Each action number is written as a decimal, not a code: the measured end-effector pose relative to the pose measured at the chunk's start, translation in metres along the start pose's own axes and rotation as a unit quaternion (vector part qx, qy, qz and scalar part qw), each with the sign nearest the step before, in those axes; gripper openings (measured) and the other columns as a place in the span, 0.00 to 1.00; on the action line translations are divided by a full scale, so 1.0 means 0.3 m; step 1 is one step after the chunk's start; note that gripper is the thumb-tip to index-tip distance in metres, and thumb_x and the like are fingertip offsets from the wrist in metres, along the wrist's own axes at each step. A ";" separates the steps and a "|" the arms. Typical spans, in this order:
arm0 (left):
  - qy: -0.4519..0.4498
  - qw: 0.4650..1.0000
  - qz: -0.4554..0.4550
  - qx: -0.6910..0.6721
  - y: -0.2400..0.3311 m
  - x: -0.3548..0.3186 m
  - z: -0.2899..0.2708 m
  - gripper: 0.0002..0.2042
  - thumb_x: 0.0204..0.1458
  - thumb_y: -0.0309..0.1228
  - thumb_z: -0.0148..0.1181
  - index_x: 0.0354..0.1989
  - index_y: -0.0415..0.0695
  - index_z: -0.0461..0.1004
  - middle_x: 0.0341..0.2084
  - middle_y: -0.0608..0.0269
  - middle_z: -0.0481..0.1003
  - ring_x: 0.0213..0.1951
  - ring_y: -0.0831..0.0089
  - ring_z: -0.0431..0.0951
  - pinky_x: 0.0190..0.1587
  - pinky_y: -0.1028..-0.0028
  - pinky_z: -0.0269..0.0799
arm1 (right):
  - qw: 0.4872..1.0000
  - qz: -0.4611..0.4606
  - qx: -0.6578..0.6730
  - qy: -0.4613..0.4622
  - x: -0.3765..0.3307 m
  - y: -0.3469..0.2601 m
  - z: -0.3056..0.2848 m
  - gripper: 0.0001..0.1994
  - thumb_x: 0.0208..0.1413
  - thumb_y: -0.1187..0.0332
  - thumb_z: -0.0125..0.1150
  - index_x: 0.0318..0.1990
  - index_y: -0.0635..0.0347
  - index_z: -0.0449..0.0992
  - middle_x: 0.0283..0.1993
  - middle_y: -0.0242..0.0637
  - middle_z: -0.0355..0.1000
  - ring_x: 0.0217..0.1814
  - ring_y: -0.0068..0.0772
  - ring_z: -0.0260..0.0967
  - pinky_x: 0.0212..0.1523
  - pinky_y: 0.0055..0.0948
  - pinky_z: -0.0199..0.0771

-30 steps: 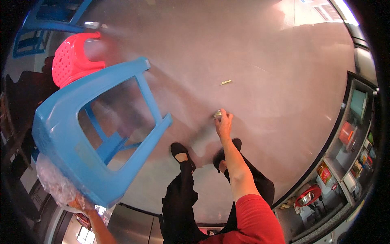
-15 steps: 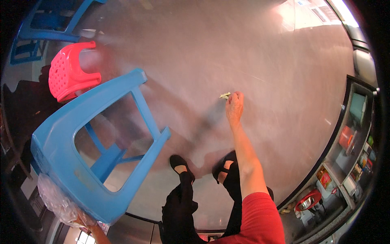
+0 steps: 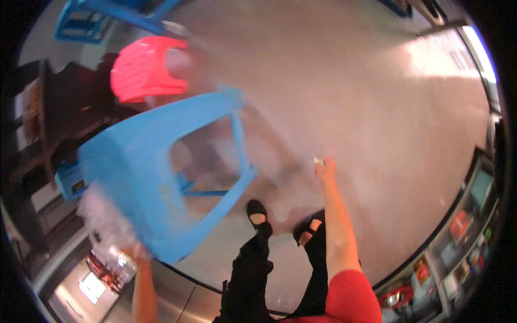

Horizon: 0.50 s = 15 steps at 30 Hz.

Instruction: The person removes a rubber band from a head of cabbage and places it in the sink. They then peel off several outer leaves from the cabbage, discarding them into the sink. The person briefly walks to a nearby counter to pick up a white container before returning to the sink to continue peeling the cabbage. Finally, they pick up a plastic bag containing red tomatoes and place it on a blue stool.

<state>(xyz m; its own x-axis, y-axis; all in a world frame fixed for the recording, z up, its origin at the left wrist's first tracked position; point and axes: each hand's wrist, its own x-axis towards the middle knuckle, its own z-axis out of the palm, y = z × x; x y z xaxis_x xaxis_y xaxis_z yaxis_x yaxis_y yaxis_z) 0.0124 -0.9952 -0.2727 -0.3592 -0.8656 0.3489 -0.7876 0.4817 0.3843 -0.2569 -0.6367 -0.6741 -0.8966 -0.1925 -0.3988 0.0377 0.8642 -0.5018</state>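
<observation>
My right hand (image 3: pixel 325 169) is held out over the floor, its fingers closed on a small pale scrap (image 3: pixel 318 160) that pokes out at the fingertips. The scrap looks whitish-yellow; its exact kind is too small to tell. At the lower left, my left hand (image 3: pixel 134 255) grips a clear, crumpled plastic bag (image 3: pixel 106 219), with its fingers partly hidden and blurred. The bag is up against the edge of a blue plastic stool (image 3: pixel 129 172), which fills much of the left side.
A pink plastic stool (image 3: pixel 141 70) stands beyond the blue one. More blue furniture (image 3: pixel 126 13) is at the far left. Along the right runs a low shelf unit (image 3: pixel 431 253) holding several packages and a red round item (image 3: pixel 397 297). Bare grey floor (image 3: pixel 344 97) stretches ahead.
My right hand has drawn back nearer to me with the scrap, off its earlier spot farther out. The view has turned, so the stools appear farther right, and more of my left forearm shows.
</observation>
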 end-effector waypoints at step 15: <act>-0.058 0.994 -0.032 0.085 0.124 0.061 -0.011 0.15 0.41 0.24 0.52 0.42 0.40 0.67 0.42 0.53 0.66 0.46 0.52 0.63 0.52 0.59 0.57 | 0.768 0.102 0.552 -0.307 -0.519 -0.877 -0.942 0.03 0.49 0.79 0.53 0.31 0.62 0.67 0.27 0.36 0.69 0.21 0.25 0.66 0.20 0.24 0.67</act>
<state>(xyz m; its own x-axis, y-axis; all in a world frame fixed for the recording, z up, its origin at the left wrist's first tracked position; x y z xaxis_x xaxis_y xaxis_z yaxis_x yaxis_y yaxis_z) -0.0217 -0.9927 -0.2490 -0.3528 -0.9088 0.2225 -0.8806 0.4029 0.2494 -0.2518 -0.7027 -0.2632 -0.4570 -0.5819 -0.6727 0.8055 0.0501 -0.5905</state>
